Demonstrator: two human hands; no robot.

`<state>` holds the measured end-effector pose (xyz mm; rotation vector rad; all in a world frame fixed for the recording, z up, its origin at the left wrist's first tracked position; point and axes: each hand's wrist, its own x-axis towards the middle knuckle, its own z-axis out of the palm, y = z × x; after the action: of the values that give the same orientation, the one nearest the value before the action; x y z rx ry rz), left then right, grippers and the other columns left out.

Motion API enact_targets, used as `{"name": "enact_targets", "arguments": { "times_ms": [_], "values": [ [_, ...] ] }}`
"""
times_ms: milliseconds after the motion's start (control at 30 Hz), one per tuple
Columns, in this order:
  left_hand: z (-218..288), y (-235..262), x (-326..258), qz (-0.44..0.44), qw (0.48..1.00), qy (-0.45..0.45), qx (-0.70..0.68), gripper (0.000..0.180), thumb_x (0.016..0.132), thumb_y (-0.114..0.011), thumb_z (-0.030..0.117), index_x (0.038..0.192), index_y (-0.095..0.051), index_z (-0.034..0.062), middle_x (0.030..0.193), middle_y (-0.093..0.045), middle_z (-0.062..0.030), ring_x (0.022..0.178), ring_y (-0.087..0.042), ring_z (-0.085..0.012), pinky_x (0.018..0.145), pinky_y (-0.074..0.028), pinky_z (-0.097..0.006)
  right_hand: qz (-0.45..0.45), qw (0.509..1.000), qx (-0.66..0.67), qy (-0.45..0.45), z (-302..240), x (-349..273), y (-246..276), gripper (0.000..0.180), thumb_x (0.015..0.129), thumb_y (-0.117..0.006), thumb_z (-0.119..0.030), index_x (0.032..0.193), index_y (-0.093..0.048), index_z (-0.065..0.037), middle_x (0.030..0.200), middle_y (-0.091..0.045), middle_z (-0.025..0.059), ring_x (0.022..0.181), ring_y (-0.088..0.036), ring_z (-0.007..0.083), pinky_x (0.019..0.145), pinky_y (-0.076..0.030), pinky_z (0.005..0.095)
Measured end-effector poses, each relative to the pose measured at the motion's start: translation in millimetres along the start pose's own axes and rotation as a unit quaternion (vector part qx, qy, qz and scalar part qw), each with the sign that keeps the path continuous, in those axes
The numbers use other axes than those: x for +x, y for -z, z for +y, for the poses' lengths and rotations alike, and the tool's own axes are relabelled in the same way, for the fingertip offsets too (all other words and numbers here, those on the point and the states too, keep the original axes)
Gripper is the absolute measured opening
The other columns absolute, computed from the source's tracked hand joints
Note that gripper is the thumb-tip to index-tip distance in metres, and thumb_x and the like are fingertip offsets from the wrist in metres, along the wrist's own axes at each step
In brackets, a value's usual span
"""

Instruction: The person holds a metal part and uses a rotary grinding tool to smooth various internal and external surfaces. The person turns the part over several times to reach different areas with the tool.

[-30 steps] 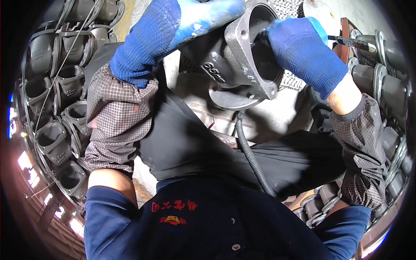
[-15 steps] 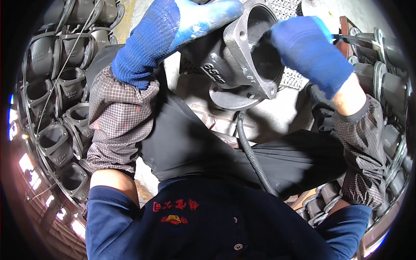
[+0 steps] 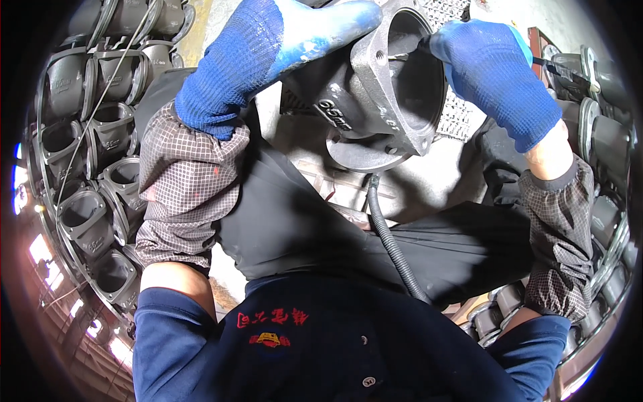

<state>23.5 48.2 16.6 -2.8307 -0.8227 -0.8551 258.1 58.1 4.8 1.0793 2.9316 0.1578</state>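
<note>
A dark grey cast-metal valve body (image 3: pixel 365 90) is tilted, with its wide flanged mouth turned to the right and another round flange at its lower end. My left hand (image 3: pixel 311 40), in a blue glove with a pale worn coating, grips its upper left side. The thumb lies toward the mouth's rim; the other fingers are hidden. My gloved right hand (image 3: pixel 485 63) is closed around a slim tool (image 3: pixel 546 63) beside the mouth. The tool's dark end sticks out to the right, and its thin light tip reaches inside the mouth. Its exact kind is unclear.
Similar castings (image 3: pixel 84 218) are stacked in rows on the left, and more (image 3: pixel 583 127) stand on the right. A ribbed grey hose (image 3: pixel 392 248) runs from under the casting across my leg. A patterned metal mesh (image 3: pixel 455 117) lies behind the casting.
My right hand has moved a little to the right with the tool, whose tip now shows inside the mouth. The casting and my left hand have shifted slightly right.
</note>
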Motion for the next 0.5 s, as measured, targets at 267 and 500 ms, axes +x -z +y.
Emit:
{"name": "enact_targets", "arguments": {
  "times_ms": [267, 500],
  "values": [
    [3, 15, 2, -0.025, 0.991, 0.093, -0.095, 0.034, 0.082, -0.062, 0.011, 0.115, -0.058, 0.0054, 0.106, -0.061, -0.0142, 0.094, -0.061, -0.0276, 0.079, -0.051, -0.033, -0.046, 0.999, -0.010, -0.013, 2, -1, -2, 0.017, 0.074, -0.060, -0.004, 0.086, -0.067, -0.012, 0.079, -0.065, 0.0072, 0.072, -0.066, 0.0226, 0.063, -0.053, 0.0344],
    [-3, 7, 2, -0.012, 0.997, 0.028, -0.064, 0.034, 0.081, -0.062, 0.009, 0.115, -0.058, 0.0056, 0.106, -0.061, -0.0138, 0.092, -0.061, -0.0271, 0.078, -0.051, -0.032, -0.086, 0.996, -0.021, -0.034, -10, 12, 1, 0.015, 0.072, -0.060, -0.004, 0.082, -0.067, -0.012, 0.075, -0.065, 0.0091, 0.069, -0.066, 0.0248, 0.060, -0.053, 0.0342]
  ]
}}
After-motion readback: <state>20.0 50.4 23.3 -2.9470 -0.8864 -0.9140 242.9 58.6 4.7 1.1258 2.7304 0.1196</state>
